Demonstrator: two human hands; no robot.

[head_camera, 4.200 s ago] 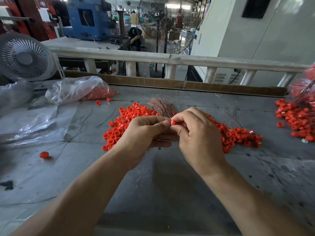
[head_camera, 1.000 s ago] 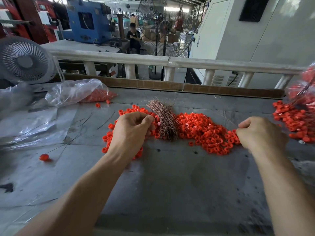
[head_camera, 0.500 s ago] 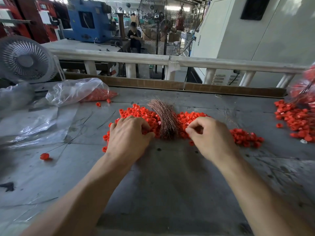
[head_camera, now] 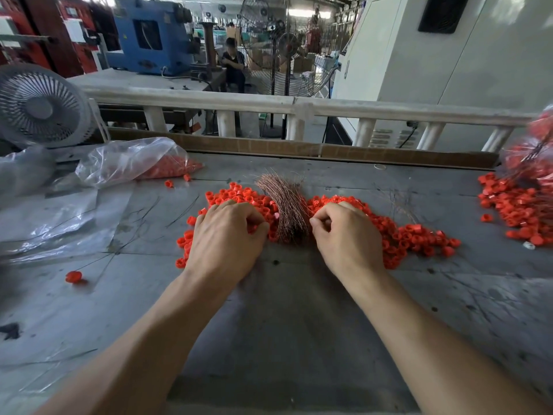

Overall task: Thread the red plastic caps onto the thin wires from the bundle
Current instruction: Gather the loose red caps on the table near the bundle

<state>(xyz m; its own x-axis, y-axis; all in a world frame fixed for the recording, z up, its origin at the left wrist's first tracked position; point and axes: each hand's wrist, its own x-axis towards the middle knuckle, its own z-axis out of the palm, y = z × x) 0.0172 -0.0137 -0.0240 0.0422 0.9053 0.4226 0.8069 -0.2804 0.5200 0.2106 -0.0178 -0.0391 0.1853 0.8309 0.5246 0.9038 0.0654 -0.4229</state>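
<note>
Nearest: bare grey table [head_camera: 284, 324], both forearms reaching in from 6 o'clock. Left hand [head_camera: 226, 235] knuckles-up on the near-left part of the red caps [head_camera: 398, 232] pile, fingers curled under; cannot tell whether a cap is pinched, fingertips hidden. Right hand [head_camera: 344, 235] likewise curled, thumb and forefinger tips closed together just beside the foot of the wire bundle [head_camera: 285, 205], at 3 o'clock of it; looks like picking at a single strand or a cap, not resolvable. Bundle lying between the two hands, splayed toward 12 o'clock, caps heaped on both sides and touching it. Risks, judged only: more than one strand pulled out at once, since wires lie packed and hair-thin; bundle dragged or fanned wider by a sideways tug, nothing pinning it; caps nudged off toward 6 o'clock by resting palms; a wire kinked if pinched hard, then refusing the cap hole. Farther out: one loose cap [head_camera: 73, 277] at 9 o'clock, seemingly on a stray wire; plastic bag [head_camera: 128, 160] with more caps at 10 o'clock; second heap [head_camera: 514, 205] at 3 o'clock, wires tangled in it, easy to snag. Desk fan [head_camera: 39, 106] at far left, state unknown; airflow scattering strands possible.
</note>
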